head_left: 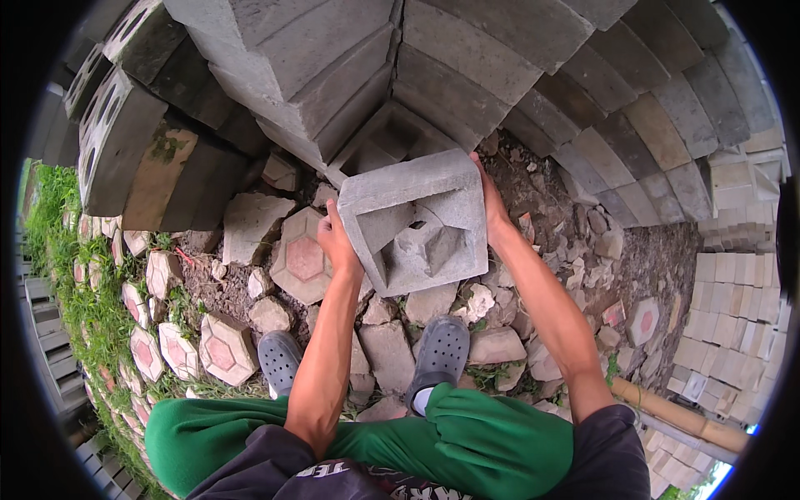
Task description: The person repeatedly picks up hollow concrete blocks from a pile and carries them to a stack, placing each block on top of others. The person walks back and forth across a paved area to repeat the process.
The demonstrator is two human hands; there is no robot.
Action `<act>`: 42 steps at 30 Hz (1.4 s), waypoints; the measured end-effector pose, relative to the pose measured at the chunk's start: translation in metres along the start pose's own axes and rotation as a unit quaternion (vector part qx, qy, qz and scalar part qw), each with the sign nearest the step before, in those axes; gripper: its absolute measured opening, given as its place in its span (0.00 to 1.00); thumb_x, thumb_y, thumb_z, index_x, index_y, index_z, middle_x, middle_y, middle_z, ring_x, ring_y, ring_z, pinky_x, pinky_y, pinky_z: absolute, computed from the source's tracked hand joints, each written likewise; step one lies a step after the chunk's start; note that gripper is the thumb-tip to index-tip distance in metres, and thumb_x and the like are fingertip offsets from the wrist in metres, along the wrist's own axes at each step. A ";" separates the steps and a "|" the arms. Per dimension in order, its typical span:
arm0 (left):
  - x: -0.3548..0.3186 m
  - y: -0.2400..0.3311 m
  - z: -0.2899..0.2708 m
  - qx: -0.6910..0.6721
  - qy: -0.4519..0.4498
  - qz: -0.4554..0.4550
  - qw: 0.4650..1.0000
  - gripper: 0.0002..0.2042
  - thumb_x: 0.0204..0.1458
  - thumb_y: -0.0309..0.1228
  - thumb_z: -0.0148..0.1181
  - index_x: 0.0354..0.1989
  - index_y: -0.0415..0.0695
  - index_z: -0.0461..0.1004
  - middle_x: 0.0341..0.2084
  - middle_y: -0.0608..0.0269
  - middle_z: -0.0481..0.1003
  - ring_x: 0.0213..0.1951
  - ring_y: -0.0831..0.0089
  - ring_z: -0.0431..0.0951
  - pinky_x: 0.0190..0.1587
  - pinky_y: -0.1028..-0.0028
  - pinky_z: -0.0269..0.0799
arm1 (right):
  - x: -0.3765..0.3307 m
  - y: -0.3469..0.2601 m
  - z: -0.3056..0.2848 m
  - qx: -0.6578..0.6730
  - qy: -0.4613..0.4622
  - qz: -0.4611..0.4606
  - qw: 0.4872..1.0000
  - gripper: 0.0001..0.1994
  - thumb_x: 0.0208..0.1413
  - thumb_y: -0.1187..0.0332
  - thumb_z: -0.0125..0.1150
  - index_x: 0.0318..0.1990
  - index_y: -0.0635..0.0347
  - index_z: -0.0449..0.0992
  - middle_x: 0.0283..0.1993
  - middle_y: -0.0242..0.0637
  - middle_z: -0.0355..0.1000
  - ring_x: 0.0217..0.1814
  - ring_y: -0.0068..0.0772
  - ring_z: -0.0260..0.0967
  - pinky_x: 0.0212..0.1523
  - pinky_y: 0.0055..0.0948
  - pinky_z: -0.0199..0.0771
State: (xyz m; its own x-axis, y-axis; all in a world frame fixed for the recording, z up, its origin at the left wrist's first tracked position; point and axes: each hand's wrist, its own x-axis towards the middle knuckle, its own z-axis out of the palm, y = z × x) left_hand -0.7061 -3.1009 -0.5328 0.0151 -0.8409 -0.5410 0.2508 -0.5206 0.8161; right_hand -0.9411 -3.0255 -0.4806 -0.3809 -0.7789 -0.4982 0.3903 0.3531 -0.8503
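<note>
Outdoor yard, ground of dirt and broken rubble (pixel 392 346) underfoot. Below the hands stood two grey clogs (pixel 440 350) and green trousers (pixel 483 442). The left hand (pixel 337 242) gripped the near-left edge of a grey concrete vent block (pixel 417 221); the right hand (pixel 492 208) clasped its right side, fingers over the top corner. The block was held between them, clear of the ground, hollow face up. Left of the left hand lay hexagonal pavers (pixel 304 258) with reddish centres, grass (pixel 58 242) beyond. Past the hands rose stacked concrete blocks (pixel 333 58); far right, pale bricks (pixel 737 300).
</note>
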 end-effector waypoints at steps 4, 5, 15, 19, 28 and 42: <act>-0.011 0.005 0.010 -0.046 -0.024 0.033 0.998 0.21 0.59 0.47 0.50 0.24 0.41 0.69 0.20 0.70 0.70 0.24 0.82 0.67 0.29 0.77 0.65 | 0.003 0.015 -0.009 0.010 0.050 -0.022 0.998 0.31 0.58 0.39 0.44 0.51 0.60 0.70 0.47 0.35 0.69 0.47 0.27 0.65 0.50 0.29 0.66; -0.013 0.006 0.011 -0.033 -0.024 0.048 0.998 0.20 0.59 0.47 0.51 0.25 0.41 0.69 0.20 0.70 0.70 0.24 0.82 0.66 0.29 0.78 0.64 | 0.006 0.023 -0.010 0.036 0.072 -0.026 0.996 0.31 0.57 0.38 0.45 0.51 0.60 0.70 0.47 0.35 0.69 0.47 0.26 0.65 0.49 0.28 0.67; -0.017 -0.001 0.009 -0.011 -0.030 0.097 0.995 0.19 0.60 0.44 0.49 0.26 0.40 0.70 0.21 0.71 0.70 0.25 0.83 0.64 0.28 0.78 0.61 | 0.002 0.033 -0.025 -0.002 0.109 0.055 0.992 0.40 0.54 0.34 0.44 0.53 0.68 0.68 0.51 0.45 0.69 0.52 0.30 0.66 0.49 0.32 0.67; -0.026 0.001 0.015 -0.013 -0.013 0.097 0.995 0.19 0.61 0.43 0.48 0.25 0.40 0.70 0.21 0.72 0.69 0.25 0.84 0.63 0.29 0.78 0.61 | 0.000 0.040 -0.029 0.047 0.117 0.044 0.991 0.39 0.56 0.34 0.40 0.53 0.67 0.70 0.53 0.42 0.69 0.53 0.30 0.66 0.52 0.30 0.65; -0.026 -0.008 0.003 0.047 -0.035 0.133 0.989 0.19 0.62 0.44 0.45 0.27 0.40 0.69 0.21 0.73 0.66 0.26 0.84 0.61 0.30 0.79 0.59 | -0.045 0.086 -0.051 0.022 -0.029 -0.123 0.992 0.41 0.58 0.35 0.32 0.67 0.62 0.48 0.69 0.37 0.49 0.70 0.33 0.45 0.69 0.34 0.41; -0.058 -0.054 -0.032 0.204 -0.183 0.333 0.902 0.51 0.47 0.71 0.36 0.63 0.30 0.48 0.59 0.43 0.57 0.60 0.54 0.59 0.62 0.61 0.52 | -0.043 0.089 -0.043 0.250 -0.049 0.063 0.965 0.37 0.59 0.35 0.31 0.65 0.55 0.55 0.67 0.37 0.54 0.68 0.36 0.50 0.67 0.38 0.47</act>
State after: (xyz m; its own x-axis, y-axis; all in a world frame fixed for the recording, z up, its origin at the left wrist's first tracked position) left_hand -0.6898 -3.0192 -0.5522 -0.3079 -0.9412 0.1390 -0.0749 0.1696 0.9827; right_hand -0.9261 -2.9381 -0.5424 -0.2319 -0.8000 -0.5534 0.7934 0.1735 -0.5834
